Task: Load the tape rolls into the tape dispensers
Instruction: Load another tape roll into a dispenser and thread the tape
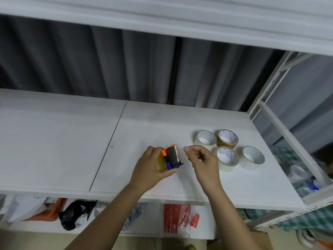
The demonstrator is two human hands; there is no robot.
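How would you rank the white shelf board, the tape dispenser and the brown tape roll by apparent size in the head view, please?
1. White shelf board, by far the largest.
2. Tape dispenser, gripped by the left hand, and the brown tape roll: these look alike, so I would not rank them.

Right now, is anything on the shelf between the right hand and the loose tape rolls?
Nothing visible. The right hand hovers with fingers curled, empty, just left of the four tape rolls; the nearest roll lies directly beside it on bare shelf. The left hand grips the tape dispenser on the opposite side.
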